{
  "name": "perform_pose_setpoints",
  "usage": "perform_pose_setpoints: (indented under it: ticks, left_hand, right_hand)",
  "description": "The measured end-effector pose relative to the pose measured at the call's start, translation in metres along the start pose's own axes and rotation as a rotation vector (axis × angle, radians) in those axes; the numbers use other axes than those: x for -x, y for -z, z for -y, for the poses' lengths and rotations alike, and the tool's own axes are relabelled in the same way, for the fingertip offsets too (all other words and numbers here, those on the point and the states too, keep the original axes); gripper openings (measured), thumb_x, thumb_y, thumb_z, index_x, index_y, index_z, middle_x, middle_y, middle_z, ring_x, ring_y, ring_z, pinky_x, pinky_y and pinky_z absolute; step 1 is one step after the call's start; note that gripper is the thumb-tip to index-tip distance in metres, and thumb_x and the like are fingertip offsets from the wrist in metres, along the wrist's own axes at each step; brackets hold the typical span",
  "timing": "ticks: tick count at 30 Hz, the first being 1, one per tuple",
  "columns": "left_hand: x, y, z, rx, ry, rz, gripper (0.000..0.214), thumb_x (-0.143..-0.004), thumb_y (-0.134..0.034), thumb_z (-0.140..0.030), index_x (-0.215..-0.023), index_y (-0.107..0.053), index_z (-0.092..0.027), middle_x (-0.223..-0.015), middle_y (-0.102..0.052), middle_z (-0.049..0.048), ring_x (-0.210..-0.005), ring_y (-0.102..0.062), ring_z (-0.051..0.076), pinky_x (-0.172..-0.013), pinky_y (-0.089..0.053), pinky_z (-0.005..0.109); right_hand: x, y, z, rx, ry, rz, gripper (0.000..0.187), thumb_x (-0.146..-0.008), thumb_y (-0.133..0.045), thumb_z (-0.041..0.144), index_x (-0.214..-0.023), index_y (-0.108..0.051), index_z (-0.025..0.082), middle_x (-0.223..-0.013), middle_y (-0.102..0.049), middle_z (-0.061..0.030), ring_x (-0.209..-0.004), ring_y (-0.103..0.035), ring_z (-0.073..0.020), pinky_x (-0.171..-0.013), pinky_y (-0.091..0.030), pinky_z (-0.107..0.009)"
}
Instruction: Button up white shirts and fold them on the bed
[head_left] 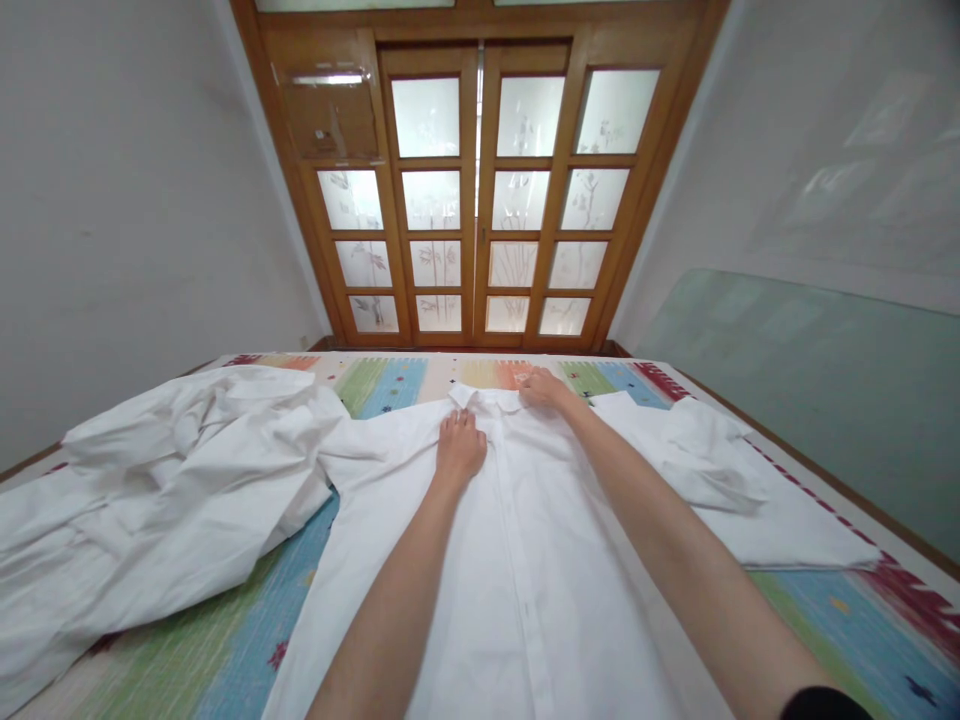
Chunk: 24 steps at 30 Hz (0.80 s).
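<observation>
A white button-up shirt [525, 560] lies spread flat, front up, on a bed covered with a striped, many-coloured sheet [225, 650]. My left hand [459, 447] rests on the shirt's chest just below the collar [484, 398], fingers curled down against the cloth. My right hand [544, 388] reaches further, to the right end of the collar, its fingers closed on the collar's edge. The shirt's right sleeve [712, 470] lies folded out to the right side.
A crumpled heap of white cloth [172, 470] lies on the bed's left half. Behind the bed stand wooden doors with frosted glass panes [480, 200]. Grey walls close in on both sides, with a green panel [825, 400] at the right.
</observation>
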<state>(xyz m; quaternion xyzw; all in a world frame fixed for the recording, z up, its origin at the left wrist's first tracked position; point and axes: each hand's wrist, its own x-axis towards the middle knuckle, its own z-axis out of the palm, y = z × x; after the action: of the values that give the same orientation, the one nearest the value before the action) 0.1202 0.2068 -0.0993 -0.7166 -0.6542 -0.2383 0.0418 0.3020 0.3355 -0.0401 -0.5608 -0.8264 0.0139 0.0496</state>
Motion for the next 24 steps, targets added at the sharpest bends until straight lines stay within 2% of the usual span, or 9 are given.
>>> perform_pose_setpoints:
  ticks: [4,8,11,14,17,19,24]
  left_hand:
    - [-0.001,0.001,-0.001,-0.016,0.01,0.029,0.042,-0.087,-0.04,-0.017,-0.125,-0.056,-0.004,-0.136,-0.054,0.0204,-0.131,-0.043,0.031,-0.109,-0.031,0.045]
    - [-0.001,-0.003,0.001,-0.026,-0.006,0.018,0.042,-0.087,-0.04,-0.017,-0.124,-0.056,-0.005,-0.136,-0.054,0.0189,-0.133,-0.041,0.031,-0.11,-0.031,0.046]
    - [-0.002,-0.005,0.002,-0.02,-0.03,-0.03,0.037,-0.086,-0.042,-0.017,-0.118,-0.06,-0.011,-0.133,-0.057,0.016,-0.13,-0.043,0.03,-0.109,-0.032,0.046]
    - [-0.003,-0.002,0.002,0.013,-0.045,-0.045,0.028,-0.084,-0.044,-0.016,-0.102,-0.066,-0.015,-0.117,-0.066,0.0137,-0.12,-0.051,0.027,-0.105,-0.037,0.044]
    - [-0.005,0.002,0.004,0.07,0.01,-0.071,0.021,-0.082,-0.046,-0.015,-0.086,-0.067,-0.017,-0.096,-0.069,0.0121,-0.105,-0.057,0.026,-0.094,-0.044,0.041]
    - [-0.008,0.004,0.007,0.142,0.062,-0.144,0.02,-0.081,-0.046,-0.013,-0.082,-0.065,-0.018,-0.09,-0.069,0.0108,-0.099,-0.058,0.025,-0.09,-0.046,0.04]
    - [-0.022,0.003,0.023,0.528,0.212,-0.382,0.02,-0.081,-0.043,-0.012,-0.08,-0.061,-0.021,-0.092,-0.067,0.0073,-0.096,-0.061,0.022,-0.092,-0.047,0.037]
  right_hand:
    - [0.007,-0.005,0.001,0.001,-0.116,-0.027,0.032,-0.09,-0.045,0.017,-0.118,-0.061,0.017,-0.121,-0.057,-0.0176,-0.115,-0.052,-0.0304,-0.091,-0.042,-0.039]
    - [0.014,-0.016,0.018,-0.013,-0.255,-0.2,0.05,-0.087,-0.044,0.01,-0.136,-0.044,0.019,-0.128,-0.05,-0.0205,-0.115,-0.05,-0.0319,-0.087,-0.042,-0.042]
    - [0.012,-0.026,0.031,-0.049,-0.314,-0.303,0.054,-0.084,-0.043,0.008,-0.137,-0.043,0.015,-0.125,-0.052,-0.0221,-0.114,-0.049,-0.034,-0.089,-0.04,-0.046]
    - [0.01,-0.038,0.039,-0.104,-0.238,-0.351,0.044,-0.083,-0.041,0.009,-0.125,-0.055,0.011,-0.12,-0.057,-0.0214,-0.115,-0.048,-0.0324,-0.095,-0.037,-0.044]
    - [0.014,-0.051,0.041,-0.134,-0.017,-0.31,0.039,-0.085,-0.039,0.009,-0.116,-0.062,0.011,-0.121,-0.059,-0.0171,-0.12,-0.047,-0.027,-0.104,-0.033,-0.039]
    - [0.019,-0.058,0.04,-0.136,0.079,-0.284,0.038,-0.087,-0.037,0.009,-0.115,-0.062,0.01,-0.125,-0.059,-0.0153,-0.125,-0.044,-0.0245,-0.109,-0.027,-0.037]
    - [0.027,-0.061,0.036,-0.144,0.049,-0.318,0.04,-0.087,-0.039,0.014,-0.123,-0.056,0.004,-0.134,-0.051,-0.0188,-0.13,-0.037,-0.0254,-0.113,-0.021,-0.035]
